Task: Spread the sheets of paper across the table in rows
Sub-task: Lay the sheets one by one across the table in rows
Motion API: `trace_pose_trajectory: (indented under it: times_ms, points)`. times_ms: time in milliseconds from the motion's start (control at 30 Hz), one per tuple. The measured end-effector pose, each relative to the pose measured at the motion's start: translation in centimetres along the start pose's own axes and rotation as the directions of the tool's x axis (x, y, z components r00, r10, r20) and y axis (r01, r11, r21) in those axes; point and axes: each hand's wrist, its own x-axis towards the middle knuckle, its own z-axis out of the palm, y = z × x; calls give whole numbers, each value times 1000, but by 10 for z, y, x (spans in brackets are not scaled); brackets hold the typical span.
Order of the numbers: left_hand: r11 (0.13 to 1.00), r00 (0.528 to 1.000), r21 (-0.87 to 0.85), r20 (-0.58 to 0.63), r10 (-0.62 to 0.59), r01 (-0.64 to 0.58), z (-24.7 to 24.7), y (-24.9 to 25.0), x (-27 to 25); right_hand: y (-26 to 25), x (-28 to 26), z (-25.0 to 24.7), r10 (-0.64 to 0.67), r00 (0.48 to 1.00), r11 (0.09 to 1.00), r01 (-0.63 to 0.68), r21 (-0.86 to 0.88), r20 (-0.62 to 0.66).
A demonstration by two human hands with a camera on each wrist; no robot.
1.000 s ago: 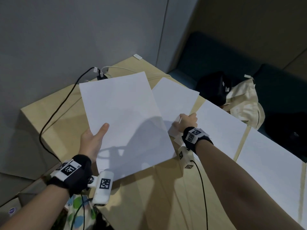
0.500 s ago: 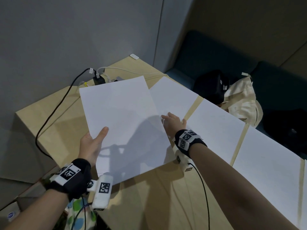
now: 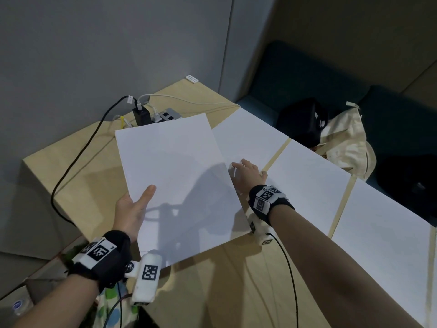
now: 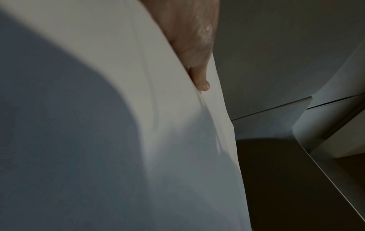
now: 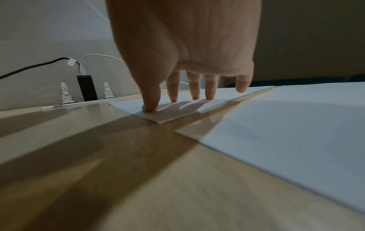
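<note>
**Right hand flattens onto the far sheet while the left keeps the stack aloft**

Grey wall panels meet at the corner behind a light wooden table [image 3: 71,166], where a black charger [image 3: 141,116] and white plugs sit in a power strip [image 3: 165,114] near the far edge, and a black cable [image 3: 78,157] trails off the left side. Off the right edge lie a black bag [image 3: 300,124] and a cream tote bag [image 3: 347,143] on a dark seat.

Three sheets lie flat in a row along the right side: the farthest sheet [image 3: 248,136], the middle sheet [image 3: 307,178] just beside it with a strip of wood between, and the nearest sheet [image 3: 383,233].

The left hand [image 3: 132,209] holds a stack of paper [image 3: 175,176] raised above the table, thumb on top and fingers hidden below; the left wrist view shows the thumb [image 4: 199,78] pressed on the top page.

The right hand [image 3: 248,172] rests on the near corner of the farthest sheet, its fingers [image 5: 194,87] extended and tips touching the paper. A second ago that hand was curled at the sheet's corner; half a second ago it had begun to spread. The sheet now lies squarer to its neighbour, and the charger and strip have come out from behind the stack.
</note>
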Motion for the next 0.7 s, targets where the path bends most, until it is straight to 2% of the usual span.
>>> trace_pose_trajectory:
  times_ms: [333, 700]
  points:
    - [1000, 1000, -31, 28, -3, 4, 1, -1, -3, -2, -4, -9, -26, 1000, 1000, 26, -5, 6]
    - [999, 1000, 44, -2, 16, -16, 3, 3, -6, 0, -5, -10, -28, 999, 1000, 28, -10, 17]
